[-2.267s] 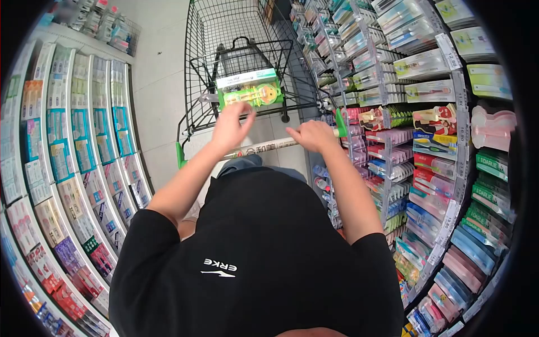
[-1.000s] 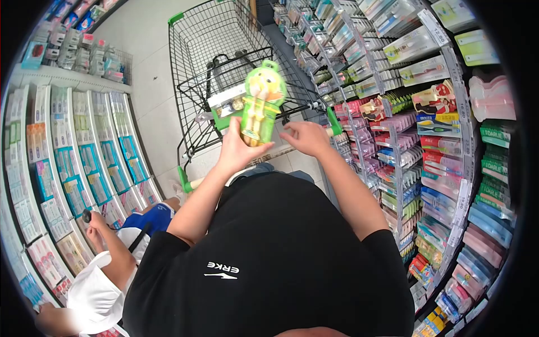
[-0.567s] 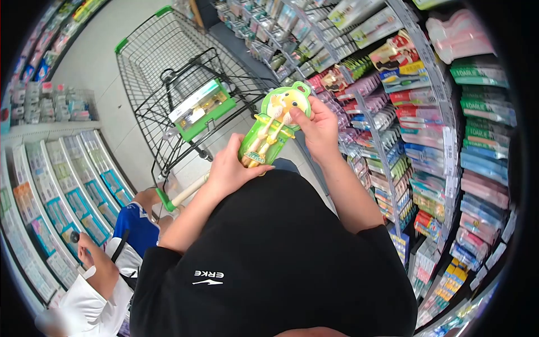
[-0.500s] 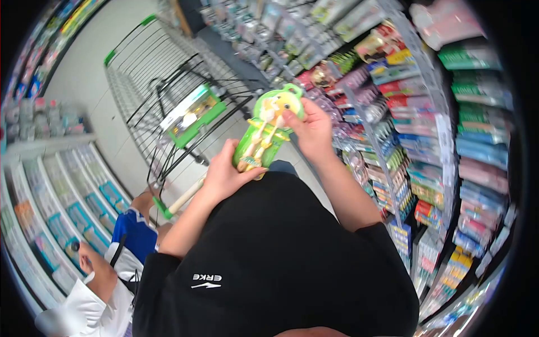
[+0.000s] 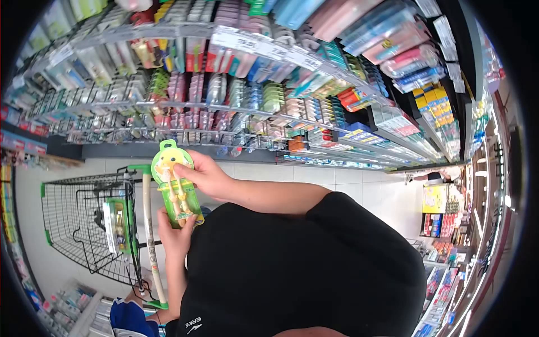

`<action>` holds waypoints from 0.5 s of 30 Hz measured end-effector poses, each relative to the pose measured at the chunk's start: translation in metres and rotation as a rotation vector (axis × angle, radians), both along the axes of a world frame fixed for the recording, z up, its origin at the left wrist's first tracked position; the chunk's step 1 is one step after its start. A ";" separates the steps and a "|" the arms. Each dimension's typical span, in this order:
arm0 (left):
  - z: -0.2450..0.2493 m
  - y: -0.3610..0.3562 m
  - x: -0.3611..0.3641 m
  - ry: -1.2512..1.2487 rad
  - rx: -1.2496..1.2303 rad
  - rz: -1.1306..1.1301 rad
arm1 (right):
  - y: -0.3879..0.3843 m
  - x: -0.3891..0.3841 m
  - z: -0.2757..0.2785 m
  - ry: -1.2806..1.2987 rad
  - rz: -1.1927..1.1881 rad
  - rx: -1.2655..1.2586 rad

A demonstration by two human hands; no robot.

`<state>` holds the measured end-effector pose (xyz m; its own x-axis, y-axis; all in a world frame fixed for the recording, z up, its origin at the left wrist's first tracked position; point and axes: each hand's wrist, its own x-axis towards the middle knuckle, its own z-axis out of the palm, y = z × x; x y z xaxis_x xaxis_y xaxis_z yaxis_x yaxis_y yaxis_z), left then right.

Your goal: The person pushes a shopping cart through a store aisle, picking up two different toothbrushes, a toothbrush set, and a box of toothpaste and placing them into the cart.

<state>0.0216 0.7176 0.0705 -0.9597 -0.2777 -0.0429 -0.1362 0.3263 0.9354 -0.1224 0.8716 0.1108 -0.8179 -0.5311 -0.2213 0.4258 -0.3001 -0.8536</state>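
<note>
- While the left hand (image 5: 174, 235) grips its lower end, the green pack (image 5: 179, 195) is just beside the shopping cart (image 5: 151, 241).
- The right hand (image 5: 206, 177) pinches the pack's upper end from the side away from the cart.

The T-shirt (image 5: 303, 264) worn is black, short-sleeved and loose, with white ERKE lettering (image 5: 192, 322) beside a slim white mark (image 5: 195, 328).

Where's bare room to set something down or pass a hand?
Bare floor lies between the shelf base and black shirt; the cart basket looks open beyond the box. Crowded: hanging packs, and around the green pack beside the handle.
</note>
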 end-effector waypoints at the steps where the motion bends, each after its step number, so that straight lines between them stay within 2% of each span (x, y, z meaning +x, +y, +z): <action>1: 0.000 0.006 -0.003 0.025 -0.025 -0.056 | 0.014 -0.002 0.002 0.007 -0.016 -0.004; 3: -0.001 0.012 -0.006 0.072 -0.080 -0.172 | 0.047 -0.004 0.005 -0.052 -0.074 -0.076; 4: -0.009 0.007 -0.008 0.045 -0.074 -0.132 | 0.067 -0.006 0.006 -0.069 -0.098 -0.095; 6: -0.031 -0.009 -0.007 0.151 -0.597 0.079 | 0.111 -0.009 0.011 -0.037 -0.157 -0.124; 7: -0.037 -0.024 -0.006 0.118 -0.805 0.155 | 0.133 -0.009 0.012 -0.011 -0.201 -0.150; 8: -0.045 -0.037 -0.001 0.045 -0.972 0.257 | 0.158 -0.010 0.009 -0.004 -0.211 -0.158; 10: -0.071 -0.068 0.017 -0.174 -1.091 0.354 | 0.210 -0.009 -0.004 -0.072 -0.401 -0.229; 11: -0.092 -0.084 0.026 -0.168 -1.100 0.354 | 0.235 -0.009 -0.008 -0.102 -0.492 -0.229; 12: -0.115 -0.100 0.036 -0.390 -0.907 0.295 | 0.266 -0.010 -0.022 -0.118 -0.498 -0.248; 13: -0.123 -0.108 0.043 -0.605 -0.707 0.237 | 0.289 -0.007 -0.016 -0.101 -0.573 -0.107; 14: -0.117 -0.108 0.044 -0.604 -0.720 0.245 | 0.310 -0.002 -0.006 -0.166 -0.584 -0.171; 15: -0.111 -0.106 0.042 -0.650 -0.443 0.262 | 0.335 -0.007 -0.025 -0.166 -0.657 -0.178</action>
